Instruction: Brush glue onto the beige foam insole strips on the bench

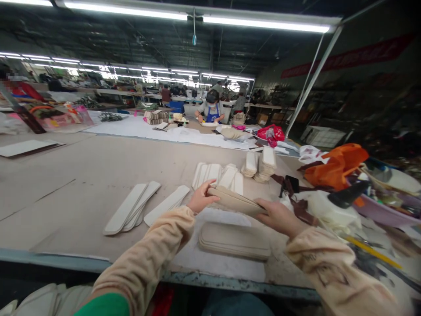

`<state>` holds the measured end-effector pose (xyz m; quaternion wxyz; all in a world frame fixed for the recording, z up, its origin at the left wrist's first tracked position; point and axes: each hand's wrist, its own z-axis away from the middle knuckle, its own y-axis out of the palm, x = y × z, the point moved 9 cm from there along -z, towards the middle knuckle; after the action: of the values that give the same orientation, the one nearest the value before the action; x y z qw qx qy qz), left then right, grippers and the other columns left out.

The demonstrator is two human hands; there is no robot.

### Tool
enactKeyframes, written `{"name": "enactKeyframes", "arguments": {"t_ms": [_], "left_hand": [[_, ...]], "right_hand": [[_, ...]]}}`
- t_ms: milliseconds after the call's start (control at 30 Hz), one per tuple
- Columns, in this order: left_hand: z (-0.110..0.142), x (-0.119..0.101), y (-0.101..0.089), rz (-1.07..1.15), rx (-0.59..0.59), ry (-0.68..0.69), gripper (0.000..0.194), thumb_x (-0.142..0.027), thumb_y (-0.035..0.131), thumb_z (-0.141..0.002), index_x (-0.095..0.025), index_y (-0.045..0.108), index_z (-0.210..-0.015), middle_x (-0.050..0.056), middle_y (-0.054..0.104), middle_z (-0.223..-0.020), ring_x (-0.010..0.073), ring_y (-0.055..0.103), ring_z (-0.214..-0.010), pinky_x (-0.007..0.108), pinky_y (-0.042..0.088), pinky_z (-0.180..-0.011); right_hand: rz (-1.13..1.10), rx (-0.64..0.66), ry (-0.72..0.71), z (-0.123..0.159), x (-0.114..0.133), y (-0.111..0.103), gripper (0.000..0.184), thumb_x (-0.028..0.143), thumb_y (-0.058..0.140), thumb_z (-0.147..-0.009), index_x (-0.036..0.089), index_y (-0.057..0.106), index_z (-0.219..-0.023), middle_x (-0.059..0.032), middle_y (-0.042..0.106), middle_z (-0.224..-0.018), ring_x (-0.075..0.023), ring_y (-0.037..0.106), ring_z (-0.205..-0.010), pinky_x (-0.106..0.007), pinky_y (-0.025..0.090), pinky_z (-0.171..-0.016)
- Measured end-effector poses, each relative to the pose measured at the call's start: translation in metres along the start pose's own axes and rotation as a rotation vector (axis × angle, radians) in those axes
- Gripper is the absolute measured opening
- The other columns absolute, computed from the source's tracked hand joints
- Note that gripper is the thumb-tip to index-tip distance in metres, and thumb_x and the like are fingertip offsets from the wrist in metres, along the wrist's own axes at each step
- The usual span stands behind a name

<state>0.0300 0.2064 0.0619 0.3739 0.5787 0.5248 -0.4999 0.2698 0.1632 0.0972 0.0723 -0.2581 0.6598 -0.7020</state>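
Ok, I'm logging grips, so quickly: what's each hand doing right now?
Left hand: closed, holding one end of the flat tan pieces.
Right hand: closed, holding their other end.

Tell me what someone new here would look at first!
Probably the middle, where the left hand and right hand hold tan panels above a neat stack. Then maybe the bright orange bag among the clutter on the right. The long, glowing lights across the top stand out too.
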Motion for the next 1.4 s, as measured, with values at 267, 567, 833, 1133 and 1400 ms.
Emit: {"name": "enactKeyframes", "arguments": {"t_ms": [267,567,833,1133,1400], "left_hand": [[0.002,0.076,0.013,-0.492,0.174,-0.058,0.039,-0.025,0.067,-0.068,-0.016,0.060,-0.105,0.004,0.065,-0.094,0.0229,0.060,-0.089,0.036,0.047,-0.086],[-0.008,0.092,0.021,-0.518,0.199,-0.091,0.034,-0.031,0.061,-0.075,-0.019,0.058,-0.106,0.005,0.066,-0.100,0.0226,0.060,-0.097,0.036,0.045,-0.093],[0.006,0.020,0.014,-0.392,0.142,-0.206,0.045,-0.039,0.056,-0.078,-0.018,0.054,-0.117,0.006,0.066,-0.105,0.0236,0.059,-0.097,0.033,0.047,-0.084],[0.071,0.037,0.032,-0.775,0.297,-0.298,0.051,-0.028,0.051,-0.079,-0.007,0.051,-0.126,0.020,0.056,-0.127,0.0301,0.052,-0.118,0.042,0.037,-0.104],[0.082,0.021,0.042,-1.072,0.395,-0.129,0.065,-0.047,0.057,-0.080,-0.012,0.047,-0.133,0.023,0.041,-0.142,0.0370,0.036,-0.134,0.051,0.029,-0.109]], "right_hand": [[-0.208,0.044,0.110,-0.033,-0.057,0.084,0.063,0.020,0.068,-0.062,0.026,0.059,-0.125,-0.0058,0.071,-0.101,-0.0269,0.065,-0.097,-0.035,0.046,-0.084],[-0.449,-0.197,0.361,0.007,-0.120,0.097,0.041,0.043,0.056,-0.074,0.017,0.062,-0.104,-0.0080,0.070,-0.094,-0.0254,0.065,-0.091,-0.036,0.050,-0.084],[-0.545,-0.377,0.484,0.032,-0.089,0.038,0.050,0.045,0.042,-0.086,0.023,0.050,-0.130,-0.0066,0.056,-0.131,-0.0241,0.053,-0.118,-0.036,0.040,-0.100],[-0.368,-0.074,0.638,0.075,-0.056,0.091,0.047,0.041,0.042,-0.087,0.017,0.055,-0.125,-0.0142,0.066,-0.110,-0.0297,0.062,-0.103,-0.044,0.043,-0.092],[-0.124,-0.067,0.400,0.075,-0.040,0.092,0.078,0.061,0.052,-0.081,0.016,0.038,-0.144,-0.0170,0.043,-0.142,-0.0315,0.038,-0.133,-0.045,0.031,-0.107]]}}
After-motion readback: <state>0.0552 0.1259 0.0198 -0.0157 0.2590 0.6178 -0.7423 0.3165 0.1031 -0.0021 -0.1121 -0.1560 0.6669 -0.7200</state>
